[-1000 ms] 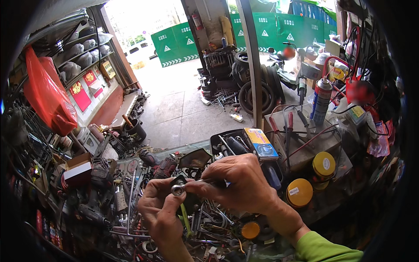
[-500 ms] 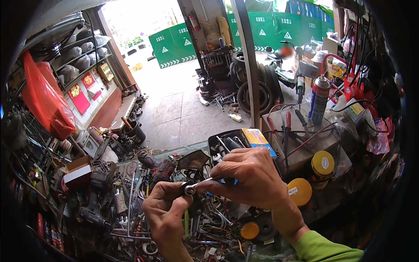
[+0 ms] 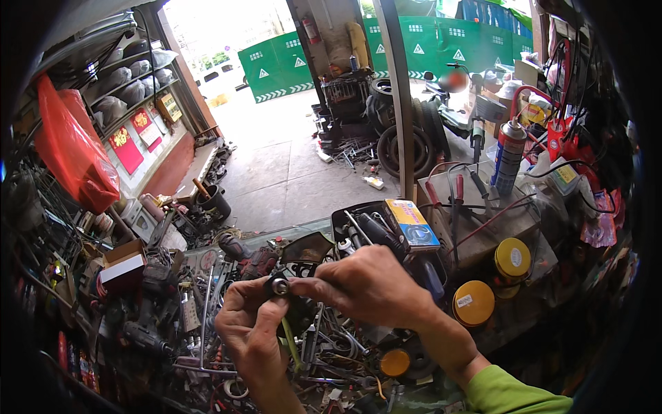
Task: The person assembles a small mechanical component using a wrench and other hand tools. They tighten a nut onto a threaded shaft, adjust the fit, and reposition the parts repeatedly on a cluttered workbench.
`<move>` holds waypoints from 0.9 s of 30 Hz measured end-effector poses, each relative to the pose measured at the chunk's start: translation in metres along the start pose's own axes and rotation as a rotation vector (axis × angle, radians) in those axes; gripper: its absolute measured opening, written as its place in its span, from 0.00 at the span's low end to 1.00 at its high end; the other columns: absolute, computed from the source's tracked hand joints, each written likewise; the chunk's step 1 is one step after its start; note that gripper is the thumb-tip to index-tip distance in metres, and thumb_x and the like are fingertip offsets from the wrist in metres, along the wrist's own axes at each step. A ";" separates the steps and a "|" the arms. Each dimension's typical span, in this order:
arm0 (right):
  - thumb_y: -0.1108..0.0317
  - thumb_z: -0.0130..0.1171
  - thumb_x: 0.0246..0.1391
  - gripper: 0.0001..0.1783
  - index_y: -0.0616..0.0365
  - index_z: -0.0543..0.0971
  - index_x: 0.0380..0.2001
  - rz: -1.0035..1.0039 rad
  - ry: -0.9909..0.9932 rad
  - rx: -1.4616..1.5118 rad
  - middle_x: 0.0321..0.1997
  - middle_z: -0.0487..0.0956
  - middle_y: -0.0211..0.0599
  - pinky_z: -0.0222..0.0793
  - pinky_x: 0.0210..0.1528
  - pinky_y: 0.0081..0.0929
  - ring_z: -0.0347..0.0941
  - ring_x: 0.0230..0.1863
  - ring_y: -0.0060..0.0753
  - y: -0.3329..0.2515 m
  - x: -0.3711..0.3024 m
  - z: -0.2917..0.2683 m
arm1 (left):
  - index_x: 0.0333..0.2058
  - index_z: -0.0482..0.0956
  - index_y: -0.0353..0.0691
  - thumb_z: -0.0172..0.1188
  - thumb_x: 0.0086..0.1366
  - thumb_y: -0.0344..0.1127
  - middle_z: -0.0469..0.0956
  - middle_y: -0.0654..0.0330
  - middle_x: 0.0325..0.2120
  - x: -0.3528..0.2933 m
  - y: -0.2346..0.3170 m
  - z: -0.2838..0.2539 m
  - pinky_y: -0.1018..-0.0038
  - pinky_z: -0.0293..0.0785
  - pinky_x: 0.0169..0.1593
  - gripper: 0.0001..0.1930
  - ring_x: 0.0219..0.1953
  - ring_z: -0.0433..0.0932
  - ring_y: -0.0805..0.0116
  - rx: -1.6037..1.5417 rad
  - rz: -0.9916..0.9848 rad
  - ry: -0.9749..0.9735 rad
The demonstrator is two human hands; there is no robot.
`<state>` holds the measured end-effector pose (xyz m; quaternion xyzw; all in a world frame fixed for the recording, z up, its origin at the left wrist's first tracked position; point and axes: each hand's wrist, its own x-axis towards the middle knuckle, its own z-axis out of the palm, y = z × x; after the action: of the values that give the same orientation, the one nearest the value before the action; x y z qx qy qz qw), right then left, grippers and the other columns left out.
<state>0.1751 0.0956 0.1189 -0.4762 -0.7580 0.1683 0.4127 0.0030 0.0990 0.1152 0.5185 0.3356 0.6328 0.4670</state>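
Observation:
Above the crowded bench, my left hand (image 3: 254,328) pinches a small round metal part (image 3: 279,285). It has a shiny ring with a hole in its middle and a dark body, partly covered by the fingers. From the right, my right hand (image 3: 372,286) reaches across with its fingers closed and the tips against or very close to the part's edge. Whatever those fingers may hold is hidden. Below the hands lies a heap of loose tools and metal pieces, with a yellow-green strip (image 3: 291,341) just under the part.
A black bin of tools (image 3: 352,231) with a blue and yellow box (image 3: 412,224) stands beyond my right hand. Yellow-lidded jars (image 3: 473,303) and a spray can (image 3: 509,155) are to the right. A cordless drill (image 3: 148,338) lies left.
Both hands have shifted slightly left, and the part has moved up and left with them. The thin metal tool seen earlier in my right hand no longer shows.

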 end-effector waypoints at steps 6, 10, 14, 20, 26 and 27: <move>0.51 0.52 0.63 0.25 0.59 0.75 0.18 -0.012 0.159 0.274 0.13 0.70 0.47 0.62 0.20 0.43 0.70 0.18 0.55 -0.006 0.001 0.035 | 0.35 0.73 0.25 0.56 0.55 0.21 0.80 0.46 0.31 0.003 0.005 0.002 0.70 0.79 0.43 0.08 0.32 0.80 0.66 -0.126 0.040 0.050; 0.54 0.59 0.59 0.24 0.59 0.73 0.15 -0.137 0.209 0.182 0.10 0.68 0.44 0.57 0.16 0.38 0.66 0.13 0.50 -0.007 -0.001 0.015 | 0.35 0.73 0.25 0.55 0.55 0.21 0.81 0.47 0.30 0.002 0.008 -0.002 0.73 0.78 0.44 0.08 0.33 0.80 0.66 -0.109 -0.005 0.035; 0.62 0.67 0.51 0.18 0.58 0.75 0.15 -0.211 0.114 -0.059 0.11 0.66 0.37 0.55 0.15 0.31 0.63 0.11 0.37 -0.008 -0.006 -0.006 | 0.35 0.72 0.25 0.54 0.55 0.20 0.81 0.46 0.31 0.000 0.011 -0.004 0.74 0.77 0.45 0.08 0.33 0.81 0.67 -0.082 -0.094 -0.060; 0.56 0.71 0.46 0.21 0.57 0.73 0.14 -0.222 0.223 -0.199 0.11 0.65 0.34 0.56 0.17 0.33 0.64 0.13 0.38 -0.005 -0.011 -0.017 | 0.34 0.75 0.26 0.55 0.54 0.19 0.78 0.58 0.27 -0.003 0.021 0.000 0.83 0.70 0.37 0.07 0.28 0.74 0.79 0.163 -0.124 -0.076; 0.54 0.71 0.45 0.20 0.56 0.75 0.16 -0.228 0.216 -0.203 0.13 0.69 0.34 0.59 0.19 0.32 0.68 0.17 0.38 0.001 -0.008 -0.015 | 0.31 0.75 0.28 0.56 0.51 0.21 0.78 0.59 0.26 -0.004 0.019 -0.002 0.83 0.69 0.37 0.07 0.28 0.74 0.79 0.191 -0.106 -0.099; 0.54 0.71 0.46 0.20 0.56 0.76 0.16 -0.224 0.208 -0.201 0.14 0.70 0.34 0.60 0.19 0.32 0.69 0.17 0.38 0.003 -0.008 -0.016 | 0.30 0.75 0.29 0.55 0.49 0.22 0.78 0.60 0.25 -0.004 0.019 -0.001 0.84 0.68 0.37 0.08 0.27 0.73 0.79 0.216 -0.107 -0.093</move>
<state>0.1904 0.0881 0.1230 -0.4426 -0.7725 -0.0055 0.4554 -0.0030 0.0889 0.1312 0.5761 0.4068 0.5424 0.4566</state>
